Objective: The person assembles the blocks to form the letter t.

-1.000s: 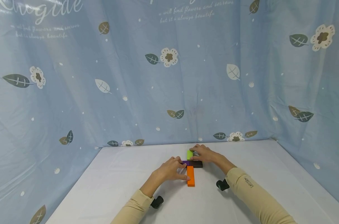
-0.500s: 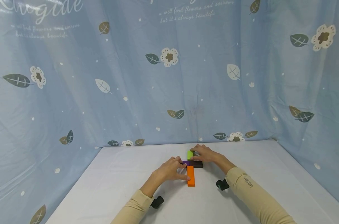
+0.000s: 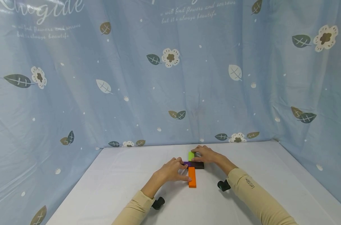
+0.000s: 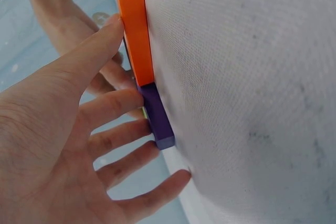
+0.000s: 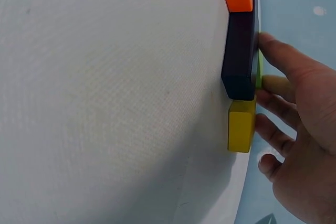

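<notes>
Long coloured blocks lie end to side on the white table. My left hand spreads over their left side, thumb touching the orange block. Its other fingertips rest along the purple block, and the little finger reaches past that block's end. On the far side, my right hand has its thumb at the dark block. The fingers of that hand extend to the light green block and the yellow block. In the head view the yellow block is hidden behind the right hand.
The white cloth-covered table runs back to a blue patterned curtain, which also hangs at both sides. A black wrist camera sits under the left wrist, another black camera under the right.
</notes>
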`<state>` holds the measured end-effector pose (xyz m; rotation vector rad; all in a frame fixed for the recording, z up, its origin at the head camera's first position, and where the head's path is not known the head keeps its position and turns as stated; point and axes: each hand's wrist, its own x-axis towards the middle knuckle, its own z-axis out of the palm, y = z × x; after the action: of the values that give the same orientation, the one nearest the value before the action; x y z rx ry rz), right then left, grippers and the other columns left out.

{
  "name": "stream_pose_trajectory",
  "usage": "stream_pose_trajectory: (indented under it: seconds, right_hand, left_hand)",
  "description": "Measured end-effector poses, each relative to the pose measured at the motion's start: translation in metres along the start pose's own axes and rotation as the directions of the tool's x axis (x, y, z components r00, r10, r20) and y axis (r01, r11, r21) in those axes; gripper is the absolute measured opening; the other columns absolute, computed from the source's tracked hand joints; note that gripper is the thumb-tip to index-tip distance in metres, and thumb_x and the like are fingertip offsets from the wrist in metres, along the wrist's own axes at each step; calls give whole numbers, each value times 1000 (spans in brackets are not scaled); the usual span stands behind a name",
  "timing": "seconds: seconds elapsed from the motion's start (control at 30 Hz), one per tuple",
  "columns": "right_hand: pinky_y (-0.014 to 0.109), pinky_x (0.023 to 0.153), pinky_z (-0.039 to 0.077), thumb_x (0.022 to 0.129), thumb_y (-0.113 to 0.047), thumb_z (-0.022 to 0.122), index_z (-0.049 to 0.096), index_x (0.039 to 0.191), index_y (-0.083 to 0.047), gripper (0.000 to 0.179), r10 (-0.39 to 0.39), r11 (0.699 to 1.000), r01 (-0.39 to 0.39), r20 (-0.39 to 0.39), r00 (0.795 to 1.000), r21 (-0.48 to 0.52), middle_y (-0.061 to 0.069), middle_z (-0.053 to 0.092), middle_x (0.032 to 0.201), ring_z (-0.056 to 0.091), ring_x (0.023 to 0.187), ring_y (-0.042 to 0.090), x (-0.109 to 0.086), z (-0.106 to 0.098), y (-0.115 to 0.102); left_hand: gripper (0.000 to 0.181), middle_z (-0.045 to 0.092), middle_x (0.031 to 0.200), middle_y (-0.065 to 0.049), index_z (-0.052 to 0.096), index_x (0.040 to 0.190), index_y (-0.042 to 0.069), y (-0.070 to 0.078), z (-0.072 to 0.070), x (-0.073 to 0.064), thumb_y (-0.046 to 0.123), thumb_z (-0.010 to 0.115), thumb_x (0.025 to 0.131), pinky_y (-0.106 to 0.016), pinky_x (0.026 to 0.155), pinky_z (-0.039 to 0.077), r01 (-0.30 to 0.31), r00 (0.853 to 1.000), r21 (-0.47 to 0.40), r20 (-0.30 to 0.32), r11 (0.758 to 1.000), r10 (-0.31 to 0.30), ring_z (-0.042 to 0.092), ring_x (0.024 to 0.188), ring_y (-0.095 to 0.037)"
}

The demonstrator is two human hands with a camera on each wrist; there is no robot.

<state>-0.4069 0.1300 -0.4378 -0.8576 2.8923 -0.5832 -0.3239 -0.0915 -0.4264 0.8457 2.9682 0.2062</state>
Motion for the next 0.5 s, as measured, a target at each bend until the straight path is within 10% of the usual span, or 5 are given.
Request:
stream_pose_trajectory:
  seconds: [0.5]
  right_hand:
    - [53, 99, 43, 93, -37, 65, 60, 134, -6, 51, -42, 999, 42, 17, 999, -6, 16, 60, 130, 51, 112, 33, 0, -1, 0]
  left_hand:
    - [74, 58, 124, 1, 60, 134, 20, 1, -1, -2, 65, 71, 77, -37, 86, 53, 3, 1000, -7, 1, 1000, -3, 52, 105, -15]
